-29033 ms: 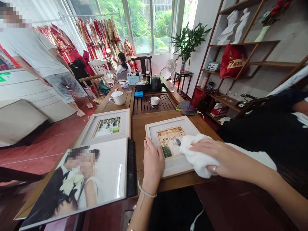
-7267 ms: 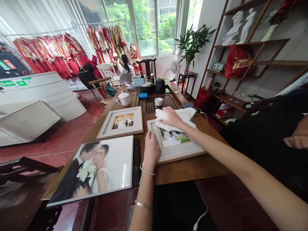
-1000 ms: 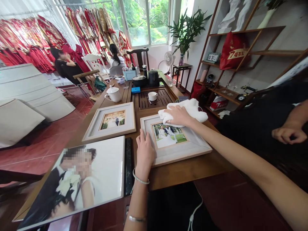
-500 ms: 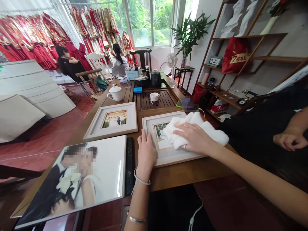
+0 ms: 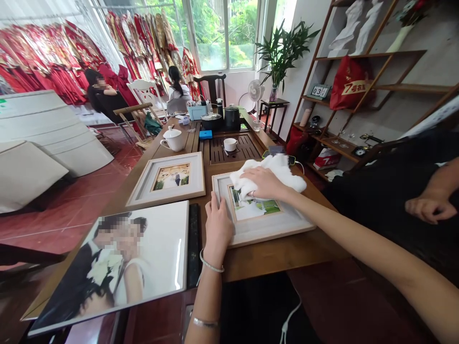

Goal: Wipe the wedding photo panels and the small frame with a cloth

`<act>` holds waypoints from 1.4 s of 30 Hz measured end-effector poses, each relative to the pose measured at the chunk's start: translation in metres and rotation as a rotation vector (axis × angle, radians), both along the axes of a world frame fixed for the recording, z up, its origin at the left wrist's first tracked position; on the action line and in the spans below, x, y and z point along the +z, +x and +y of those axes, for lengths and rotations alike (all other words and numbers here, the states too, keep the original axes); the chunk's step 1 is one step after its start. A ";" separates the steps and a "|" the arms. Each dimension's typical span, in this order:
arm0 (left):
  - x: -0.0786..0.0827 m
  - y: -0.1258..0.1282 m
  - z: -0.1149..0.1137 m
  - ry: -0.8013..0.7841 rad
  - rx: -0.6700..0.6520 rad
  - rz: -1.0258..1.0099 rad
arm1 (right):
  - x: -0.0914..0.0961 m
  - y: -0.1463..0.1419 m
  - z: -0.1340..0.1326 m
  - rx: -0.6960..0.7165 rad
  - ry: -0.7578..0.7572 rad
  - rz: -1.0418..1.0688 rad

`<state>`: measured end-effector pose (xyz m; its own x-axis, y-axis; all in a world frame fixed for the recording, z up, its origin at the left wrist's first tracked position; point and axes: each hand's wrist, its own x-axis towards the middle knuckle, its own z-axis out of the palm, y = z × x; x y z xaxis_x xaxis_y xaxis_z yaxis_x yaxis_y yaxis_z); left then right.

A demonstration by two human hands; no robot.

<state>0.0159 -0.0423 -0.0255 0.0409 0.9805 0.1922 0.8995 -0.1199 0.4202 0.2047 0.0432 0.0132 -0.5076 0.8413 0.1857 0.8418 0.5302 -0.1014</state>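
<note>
A pale framed wedding photo (image 5: 272,224) lies flat on the wooden table (image 5: 279,253) in front of me. My left hand (image 5: 217,228) rests flat on the frame's left edge, fingers stretched out, pressing it down. My right hand (image 5: 263,183) presses a crumpled white cloth (image 5: 278,171) onto the far top part of the frame, fingers curled over the cloth. The photo's lower half shows below the cloth.
A second framed photo (image 5: 168,179) lies to the left, and a large glossy portrait print (image 5: 118,263) nearer me. Beyond are a white teapot (image 5: 173,138), a cup (image 5: 230,144), a dark kettle (image 5: 232,117) and a phone (image 5: 276,152). Another person's hand (image 5: 428,209) rests at the right. Two people sit at the back.
My right hand has slid the cloth from the middle-right of the frame back up to its far top edge, uncovering the photo. The left hand has stayed put.
</note>
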 end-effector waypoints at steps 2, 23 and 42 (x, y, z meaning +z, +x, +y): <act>-0.003 -0.001 0.001 0.024 0.002 -0.042 | -0.004 -0.012 -0.007 0.148 -0.034 0.057; -0.015 -0.002 0.004 0.111 -0.071 -0.129 | 0.000 0.024 0.003 -0.332 0.142 0.034; -0.012 -0.004 0.002 0.131 -0.113 -0.269 | 0.016 -0.048 0.037 0.431 -0.195 0.046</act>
